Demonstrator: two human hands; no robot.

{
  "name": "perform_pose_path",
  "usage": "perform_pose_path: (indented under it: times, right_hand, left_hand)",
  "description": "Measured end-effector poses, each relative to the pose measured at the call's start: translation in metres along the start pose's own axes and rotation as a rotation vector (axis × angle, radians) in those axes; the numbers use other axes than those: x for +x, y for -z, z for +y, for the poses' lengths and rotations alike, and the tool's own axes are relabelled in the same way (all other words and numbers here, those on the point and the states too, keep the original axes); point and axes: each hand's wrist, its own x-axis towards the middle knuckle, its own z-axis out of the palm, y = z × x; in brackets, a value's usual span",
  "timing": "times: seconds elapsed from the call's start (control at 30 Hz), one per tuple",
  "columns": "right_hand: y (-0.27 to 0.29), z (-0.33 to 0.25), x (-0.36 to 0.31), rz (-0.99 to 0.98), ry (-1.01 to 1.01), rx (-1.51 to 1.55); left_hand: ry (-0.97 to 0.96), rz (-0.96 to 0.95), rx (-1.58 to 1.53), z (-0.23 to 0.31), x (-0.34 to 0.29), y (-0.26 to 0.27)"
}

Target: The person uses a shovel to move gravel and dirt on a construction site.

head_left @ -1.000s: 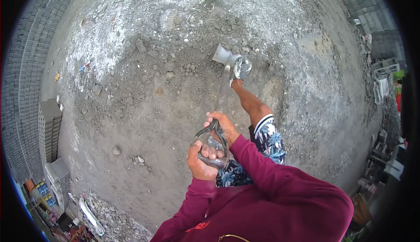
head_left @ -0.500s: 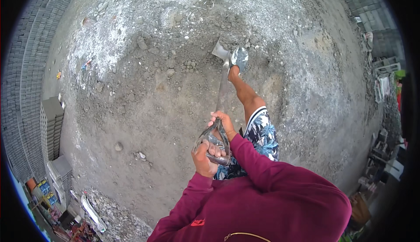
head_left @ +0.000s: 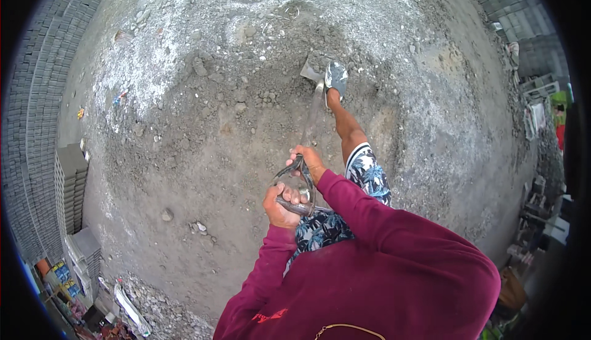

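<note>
A shovel (head_left: 313,113) with a long shaft and a D-shaped grip slants away from me over the grey ground. My left hand (head_left: 281,207) is wrapped round the crossbar of the grip. Just beyond it, my right hand (head_left: 309,160) closes on the shaft where the grip's two arms meet. The metal blade (head_left: 309,70) is tilted against loose soil, part of it covered with dirt. Beside the blade, to its right, is my foot in a grey and white shoe (head_left: 337,76); the frame does not clearly show whether they touch.
Broken soil and stones (head_left: 265,97) surround the blade. Long rows of grey blocks (head_left: 28,118) line the far left, with a smaller block stack (head_left: 71,183) nearer. Rubble and a white piece of debris (head_left: 130,309) lie at lower left. More blocks and clutter (head_left: 542,118) run along the right.
The shovel's grip and both hands have moved slightly forward and left. More dirt now covers the blade, which has shifted very little. Both hands keep their hold.
</note>
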Motion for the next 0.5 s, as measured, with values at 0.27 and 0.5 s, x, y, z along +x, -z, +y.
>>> perform_pose_path:
  times: [0.27, 0.5]
  right_hand:
    - [0.04, -0.029, -0.029, 0.182, -0.049, -0.315]
    - [0.009, -0.068, -0.041, -0.038, -0.171, -0.171]
  left_hand:
    - [0.068, 0.077, -0.185, -0.078, 0.0, 0.021]
    - [-0.017, 0.046, -0.032, -0.041, -0.008, -0.052]
